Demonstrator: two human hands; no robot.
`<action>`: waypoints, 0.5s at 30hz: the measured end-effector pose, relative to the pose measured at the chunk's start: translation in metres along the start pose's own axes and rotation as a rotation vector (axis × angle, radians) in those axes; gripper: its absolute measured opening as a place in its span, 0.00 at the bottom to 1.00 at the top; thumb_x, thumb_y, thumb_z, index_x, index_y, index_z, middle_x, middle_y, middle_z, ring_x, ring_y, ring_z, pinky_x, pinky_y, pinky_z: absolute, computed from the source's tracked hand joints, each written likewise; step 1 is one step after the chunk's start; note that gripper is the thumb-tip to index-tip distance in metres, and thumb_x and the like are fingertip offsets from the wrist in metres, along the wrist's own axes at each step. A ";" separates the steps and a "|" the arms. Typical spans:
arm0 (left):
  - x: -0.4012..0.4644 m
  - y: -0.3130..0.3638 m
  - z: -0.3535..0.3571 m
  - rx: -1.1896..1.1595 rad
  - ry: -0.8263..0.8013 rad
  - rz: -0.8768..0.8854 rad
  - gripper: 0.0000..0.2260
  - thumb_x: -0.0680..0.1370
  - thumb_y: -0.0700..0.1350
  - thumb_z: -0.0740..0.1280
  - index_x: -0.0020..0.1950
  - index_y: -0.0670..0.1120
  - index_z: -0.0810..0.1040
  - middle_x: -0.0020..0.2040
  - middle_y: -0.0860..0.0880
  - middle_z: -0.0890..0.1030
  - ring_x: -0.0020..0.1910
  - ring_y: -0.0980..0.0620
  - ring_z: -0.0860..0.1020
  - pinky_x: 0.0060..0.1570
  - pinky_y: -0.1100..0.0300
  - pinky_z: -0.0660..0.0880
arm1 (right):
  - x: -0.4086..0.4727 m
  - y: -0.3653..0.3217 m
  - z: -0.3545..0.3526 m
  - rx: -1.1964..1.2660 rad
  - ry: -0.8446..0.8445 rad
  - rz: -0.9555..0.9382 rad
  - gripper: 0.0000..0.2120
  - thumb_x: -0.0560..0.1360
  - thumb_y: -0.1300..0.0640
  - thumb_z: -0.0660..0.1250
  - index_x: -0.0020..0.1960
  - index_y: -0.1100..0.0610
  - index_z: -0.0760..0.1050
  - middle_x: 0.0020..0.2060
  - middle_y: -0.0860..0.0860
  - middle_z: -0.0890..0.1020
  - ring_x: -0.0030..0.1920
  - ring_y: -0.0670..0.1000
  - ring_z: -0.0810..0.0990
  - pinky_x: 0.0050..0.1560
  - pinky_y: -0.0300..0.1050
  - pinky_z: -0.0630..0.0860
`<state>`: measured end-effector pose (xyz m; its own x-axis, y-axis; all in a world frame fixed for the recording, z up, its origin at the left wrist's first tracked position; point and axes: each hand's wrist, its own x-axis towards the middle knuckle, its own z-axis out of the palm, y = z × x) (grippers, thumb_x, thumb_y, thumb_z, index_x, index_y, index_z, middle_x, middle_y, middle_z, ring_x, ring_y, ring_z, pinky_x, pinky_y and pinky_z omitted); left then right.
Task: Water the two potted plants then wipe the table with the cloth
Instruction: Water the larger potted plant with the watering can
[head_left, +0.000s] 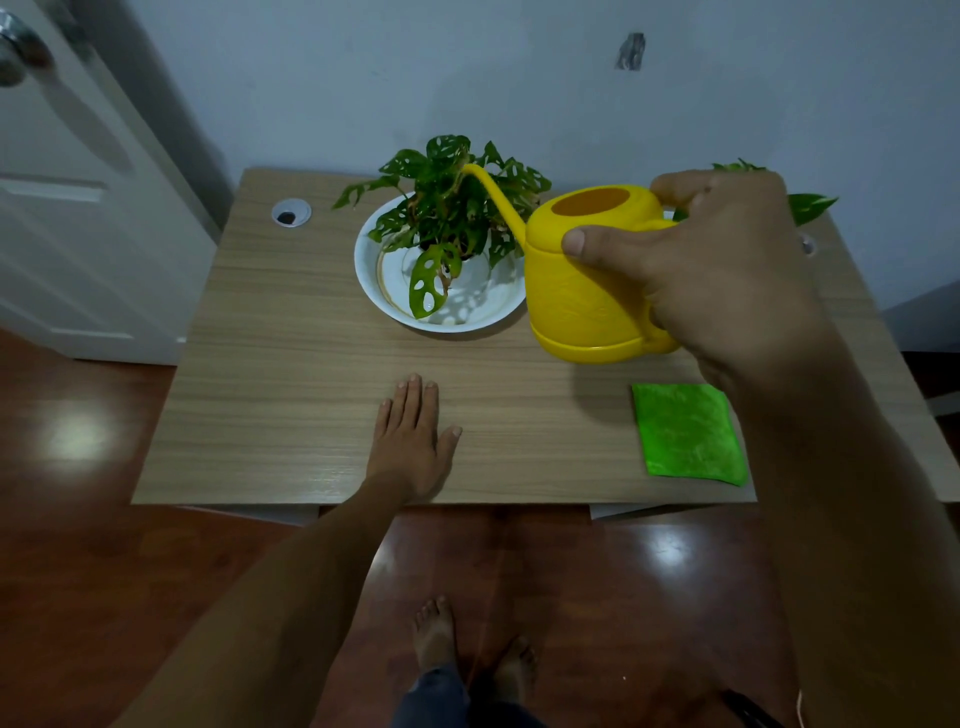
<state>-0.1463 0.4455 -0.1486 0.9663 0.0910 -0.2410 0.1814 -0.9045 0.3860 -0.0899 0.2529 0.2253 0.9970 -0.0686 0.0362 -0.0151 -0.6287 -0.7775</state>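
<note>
Right hand (727, 275): fingers grasping yellow watering can (587, 291), spout among near-left plant (452, 208) leaves.
Left hand (415, 441): released, flat on bench (291, 364).
Risk: overtipping could overflow the white dish (374, 291).

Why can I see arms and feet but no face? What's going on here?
The camera sits on a person's head and looks down, so you see what they see: their own arms, and bare feet on the floor. The right hand holds a yellow watering can by its handle, with the spout reaching into a leafy plant that stands in a white dish. The left hand lies flat and open on the wooden table. A green cloth lies near the table's front edge. A second plant peeks out behind the right hand.
</note>
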 end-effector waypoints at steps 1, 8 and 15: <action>0.000 0.000 0.000 0.000 -0.004 0.000 0.34 0.84 0.64 0.45 0.84 0.48 0.40 0.84 0.47 0.38 0.83 0.49 0.34 0.81 0.49 0.35 | -0.001 -0.001 0.000 0.000 -0.008 -0.003 0.40 0.64 0.45 0.82 0.62 0.71 0.74 0.61 0.69 0.78 0.59 0.64 0.80 0.53 0.66 0.79; 0.000 0.000 0.000 0.007 -0.002 -0.001 0.34 0.84 0.64 0.45 0.84 0.48 0.39 0.84 0.46 0.38 0.83 0.49 0.35 0.81 0.49 0.35 | -0.004 -0.001 -0.004 -0.031 -0.044 0.003 0.37 0.65 0.46 0.82 0.62 0.69 0.76 0.61 0.65 0.80 0.59 0.61 0.80 0.57 0.62 0.78; 0.000 0.000 0.000 0.019 -0.005 0.000 0.34 0.84 0.64 0.44 0.84 0.48 0.39 0.84 0.47 0.37 0.83 0.49 0.34 0.81 0.49 0.34 | -0.001 0.007 -0.013 -0.085 0.025 0.005 0.35 0.66 0.45 0.81 0.62 0.67 0.77 0.59 0.64 0.81 0.59 0.61 0.81 0.58 0.57 0.77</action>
<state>-0.1464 0.4456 -0.1490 0.9653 0.0894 -0.2454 0.1783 -0.9123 0.3687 -0.0921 0.2388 0.2275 0.9946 -0.0910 0.0492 -0.0276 -0.6914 -0.7219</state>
